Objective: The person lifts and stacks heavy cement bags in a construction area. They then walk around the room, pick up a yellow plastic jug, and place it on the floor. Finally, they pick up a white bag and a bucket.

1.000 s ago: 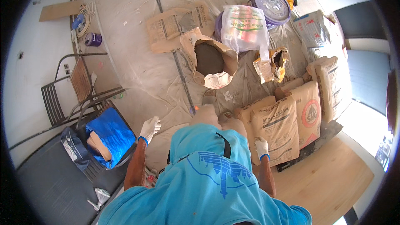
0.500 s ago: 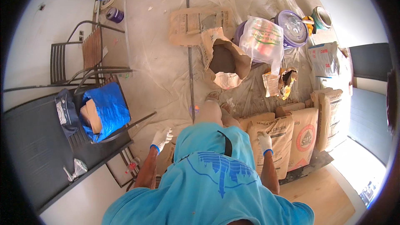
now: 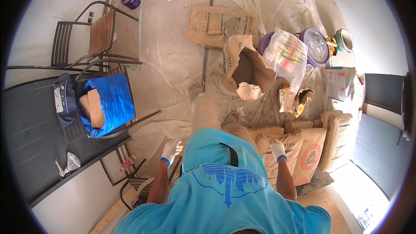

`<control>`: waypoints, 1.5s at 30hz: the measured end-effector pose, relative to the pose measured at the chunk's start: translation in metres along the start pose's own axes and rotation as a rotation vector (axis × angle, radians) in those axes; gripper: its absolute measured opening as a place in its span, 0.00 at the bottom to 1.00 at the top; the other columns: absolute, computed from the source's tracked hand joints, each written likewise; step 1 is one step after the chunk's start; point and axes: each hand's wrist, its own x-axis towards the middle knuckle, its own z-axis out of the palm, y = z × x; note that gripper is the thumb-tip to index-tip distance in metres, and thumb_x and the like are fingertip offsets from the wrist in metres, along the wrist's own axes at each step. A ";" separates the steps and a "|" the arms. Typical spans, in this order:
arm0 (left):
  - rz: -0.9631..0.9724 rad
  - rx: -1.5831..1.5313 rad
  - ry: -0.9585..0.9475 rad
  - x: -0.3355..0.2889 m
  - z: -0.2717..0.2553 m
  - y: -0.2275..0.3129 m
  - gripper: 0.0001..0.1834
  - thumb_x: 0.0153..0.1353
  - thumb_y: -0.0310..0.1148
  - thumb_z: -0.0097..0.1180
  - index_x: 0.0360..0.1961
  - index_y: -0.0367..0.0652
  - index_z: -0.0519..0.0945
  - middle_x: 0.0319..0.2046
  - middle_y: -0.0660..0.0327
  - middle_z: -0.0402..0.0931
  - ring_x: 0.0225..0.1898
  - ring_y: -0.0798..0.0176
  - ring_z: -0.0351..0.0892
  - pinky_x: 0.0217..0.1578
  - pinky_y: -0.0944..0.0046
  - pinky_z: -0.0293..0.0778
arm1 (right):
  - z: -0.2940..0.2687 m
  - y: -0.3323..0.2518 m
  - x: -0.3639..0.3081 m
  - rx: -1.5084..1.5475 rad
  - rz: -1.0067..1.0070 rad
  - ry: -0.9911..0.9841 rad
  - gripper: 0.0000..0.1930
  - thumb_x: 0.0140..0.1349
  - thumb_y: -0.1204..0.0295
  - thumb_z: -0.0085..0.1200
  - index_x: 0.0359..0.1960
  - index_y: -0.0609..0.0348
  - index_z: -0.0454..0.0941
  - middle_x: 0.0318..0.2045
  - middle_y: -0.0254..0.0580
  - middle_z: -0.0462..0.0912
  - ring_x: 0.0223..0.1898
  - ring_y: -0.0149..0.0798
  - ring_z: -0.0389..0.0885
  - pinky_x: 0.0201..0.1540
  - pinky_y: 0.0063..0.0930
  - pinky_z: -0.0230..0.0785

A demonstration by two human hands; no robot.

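Observation:
My left hand (image 3: 172, 148), in a white glove with a blue cuff, hangs beside my left hip with its fingers loosely extended and nothing in it. On the other side, my right hand (image 3: 277, 149), gloved alike, hangs in front of a standing brown cement bag (image 3: 291, 149); whether it touches the bag I cannot tell. No held thing shows in it. Ahead of my feet stands a torn-open paper cement bag (image 3: 255, 71) with grey powder inside. A smaller opened bag (image 3: 303, 99) stands to its right.
Plastic sheeting (image 3: 169, 39) covers the floor, with a flattened paper bag (image 3: 203, 26) on it. Purple-lidded buckets (image 3: 315, 45) and a white plastic bag (image 3: 286, 54) stand ahead right. Metal chairs (image 3: 102, 37) and a blue bag (image 3: 115, 104) are at the left.
My left leg has stepped forward, and the view has shifted with my body. Both hands stay low at my sides, the right one still by the cement bags.

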 end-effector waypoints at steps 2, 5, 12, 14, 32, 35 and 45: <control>-0.019 -0.029 0.015 0.015 -0.010 0.011 0.34 0.67 0.56 0.53 0.56 0.31 0.79 0.46 0.44 0.83 0.47 0.52 0.83 0.48 0.55 0.77 | -0.002 -0.031 0.004 0.001 -0.022 0.017 0.13 0.64 0.71 0.52 0.43 0.63 0.85 0.29 0.36 0.84 0.28 0.28 0.78 0.31 0.27 0.69; -0.027 -0.009 0.016 0.044 -0.033 0.037 0.31 0.66 0.53 0.56 0.53 0.32 0.81 0.42 0.47 0.84 0.41 0.57 0.83 0.42 0.58 0.76 | 0.007 -0.071 0.006 -0.032 -0.021 0.050 0.13 0.63 0.69 0.52 0.42 0.62 0.84 0.31 0.42 0.85 0.32 0.36 0.80 0.35 0.31 0.71; 0.150 -0.093 -0.019 0.118 -0.115 0.157 0.21 0.68 0.47 0.57 0.47 0.38 0.83 0.33 0.62 0.81 0.33 0.68 0.78 0.33 0.66 0.71 | 0.060 -0.161 -0.007 -0.170 0.147 -0.071 0.16 0.59 0.66 0.56 0.44 0.61 0.85 0.40 0.55 0.88 0.46 0.53 0.86 0.50 0.39 0.75; 0.186 -0.122 0.019 0.124 -0.142 0.201 0.19 0.69 0.46 0.57 0.46 0.39 0.83 0.32 0.64 0.80 0.32 0.70 0.77 0.33 0.67 0.70 | 0.085 -0.196 -0.001 -0.221 0.164 -0.064 0.15 0.59 0.66 0.56 0.44 0.60 0.86 0.40 0.55 0.88 0.46 0.52 0.86 0.50 0.37 0.75; 0.204 0.103 -0.043 0.178 -0.262 0.402 0.29 0.70 0.53 0.54 0.53 0.36 0.80 0.44 0.51 0.83 0.44 0.60 0.82 0.48 0.62 0.75 | 0.201 -0.365 0.059 0.022 0.138 -0.132 0.11 0.60 0.68 0.56 0.40 0.59 0.85 0.29 0.48 0.86 0.28 0.40 0.84 0.34 0.36 0.74; 0.208 0.090 -0.010 0.197 -0.278 0.438 0.25 0.69 0.50 0.56 0.51 0.36 0.81 0.39 0.56 0.81 0.37 0.68 0.78 0.39 0.69 0.72 | 0.219 -0.378 0.079 -0.006 0.143 -0.113 0.14 0.61 0.64 0.57 0.44 0.57 0.86 0.36 0.54 0.88 0.39 0.48 0.87 0.43 0.39 0.76; 0.160 0.282 0.071 0.250 -0.317 0.587 0.22 0.67 0.47 0.55 0.47 0.36 0.80 0.31 0.62 0.79 0.27 0.73 0.74 0.28 0.72 0.68 | 0.240 -0.462 0.121 -0.027 0.017 -0.055 0.19 0.60 0.55 0.56 0.44 0.55 0.86 0.44 0.55 0.87 0.47 0.58 0.85 0.50 0.46 0.77</control>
